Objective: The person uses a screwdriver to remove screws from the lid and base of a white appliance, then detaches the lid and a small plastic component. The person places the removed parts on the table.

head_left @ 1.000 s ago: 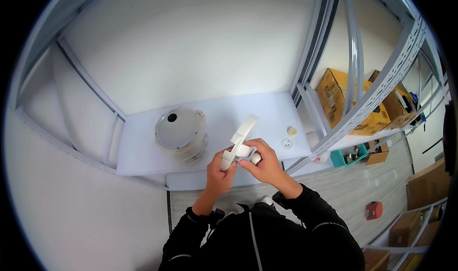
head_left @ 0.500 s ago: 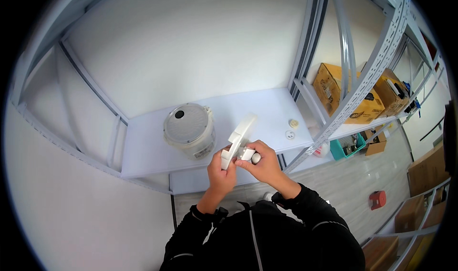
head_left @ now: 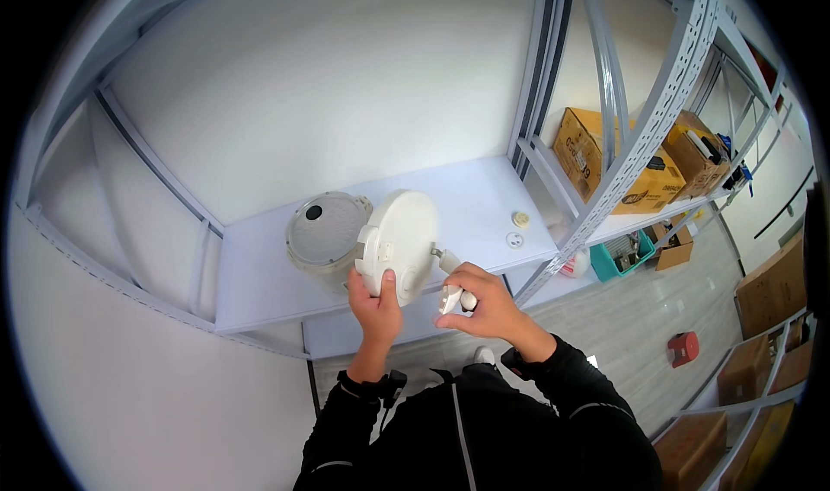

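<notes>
Head: lid in left hand

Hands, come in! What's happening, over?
Left hand gripping round white cover. Right hand holding small white piece and white-handled tool. Its tip near cover, contact unclear. Nothing visibly blocking.

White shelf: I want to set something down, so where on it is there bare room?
The widest bare patch of shelf lies between the white disc and two round pieces. Another lies between the tub and the shelf's left end. It is crowded at the front, where the left hand holds the disc before the tub, near the right hand.
</notes>
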Demonstrator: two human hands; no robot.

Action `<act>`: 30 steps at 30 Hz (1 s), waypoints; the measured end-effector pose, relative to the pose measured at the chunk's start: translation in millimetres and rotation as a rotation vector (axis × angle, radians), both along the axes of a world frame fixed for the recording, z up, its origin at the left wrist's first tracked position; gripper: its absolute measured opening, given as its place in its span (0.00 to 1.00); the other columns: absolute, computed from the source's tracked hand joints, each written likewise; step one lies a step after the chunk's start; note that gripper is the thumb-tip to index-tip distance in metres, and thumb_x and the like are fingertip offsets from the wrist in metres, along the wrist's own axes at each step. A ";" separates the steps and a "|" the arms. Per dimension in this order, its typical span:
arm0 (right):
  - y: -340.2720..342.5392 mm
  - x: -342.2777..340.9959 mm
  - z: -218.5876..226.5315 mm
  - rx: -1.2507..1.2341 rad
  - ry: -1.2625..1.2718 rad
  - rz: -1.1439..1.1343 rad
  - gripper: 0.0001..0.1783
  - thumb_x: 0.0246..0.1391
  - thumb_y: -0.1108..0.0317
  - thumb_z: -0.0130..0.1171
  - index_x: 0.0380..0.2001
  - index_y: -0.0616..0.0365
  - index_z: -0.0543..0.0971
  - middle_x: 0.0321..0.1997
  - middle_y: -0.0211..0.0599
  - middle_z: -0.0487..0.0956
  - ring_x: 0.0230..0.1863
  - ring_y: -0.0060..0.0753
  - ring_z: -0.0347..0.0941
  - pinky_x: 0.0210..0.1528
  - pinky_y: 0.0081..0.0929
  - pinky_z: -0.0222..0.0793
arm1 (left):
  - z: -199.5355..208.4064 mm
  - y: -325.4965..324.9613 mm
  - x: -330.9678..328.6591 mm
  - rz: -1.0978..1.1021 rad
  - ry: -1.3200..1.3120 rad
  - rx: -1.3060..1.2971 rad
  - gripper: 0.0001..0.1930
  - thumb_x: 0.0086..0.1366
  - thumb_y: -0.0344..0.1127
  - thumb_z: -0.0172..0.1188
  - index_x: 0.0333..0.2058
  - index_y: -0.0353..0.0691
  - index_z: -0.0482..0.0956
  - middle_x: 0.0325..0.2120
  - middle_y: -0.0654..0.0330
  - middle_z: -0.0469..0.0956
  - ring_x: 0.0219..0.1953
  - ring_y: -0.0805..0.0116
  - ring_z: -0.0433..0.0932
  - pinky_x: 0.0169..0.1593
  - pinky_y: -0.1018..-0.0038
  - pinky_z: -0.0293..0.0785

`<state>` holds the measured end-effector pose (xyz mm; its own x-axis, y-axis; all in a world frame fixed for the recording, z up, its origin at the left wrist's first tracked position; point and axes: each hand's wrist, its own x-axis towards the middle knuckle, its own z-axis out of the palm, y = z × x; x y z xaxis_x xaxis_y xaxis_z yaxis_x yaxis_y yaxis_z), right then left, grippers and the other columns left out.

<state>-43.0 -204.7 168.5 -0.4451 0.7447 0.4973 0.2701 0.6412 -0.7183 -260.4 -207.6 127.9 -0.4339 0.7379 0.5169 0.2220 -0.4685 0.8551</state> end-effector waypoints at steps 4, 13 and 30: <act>3.4 12.3 -12.1 0.087 0.046 -0.012 0.26 0.51 0.52 0.79 0.45 0.57 0.82 0.40 0.37 0.79 0.34 0.44 0.79 0.37 0.34 0.75 | -4.0 3.3 -2.8 0.100 0.050 -0.026 0.16 0.71 0.32 0.65 0.53 0.31 0.77 0.44 0.52 0.81 0.45 0.62 0.80 0.52 0.66 0.76; 18.5 44.5 -33.8 -0.038 -0.229 -0.251 0.25 0.50 0.55 0.78 0.46 0.56 0.81 0.50 0.38 0.75 0.28 0.37 0.78 0.31 0.31 0.76 | -14.4 20.0 0.0 -0.168 0.565 0.114 0.14 0.60 0.23 0.65 0.45 0.40 0.85 0.48 0.60 0.89 0.54 0.56 0.85 0.58 0.58 0.79; 114.8 137.3 -120.0 -0.160 -0.419 -0.145 0.23 0.52 0.53 0.74 0.44 0.55 0.82 0.51 0.34 0.77 0.29 0.39 0.82 0.38 0.38 0.79 | -132.5 93.8 84.3 -0.220 1.052 0.026 0.06 0.64 0.34 0.65 0.33 0.54 0.90 0.44 0.77 0.90 0.59 0.67 0.81 0.72 0.51 0.63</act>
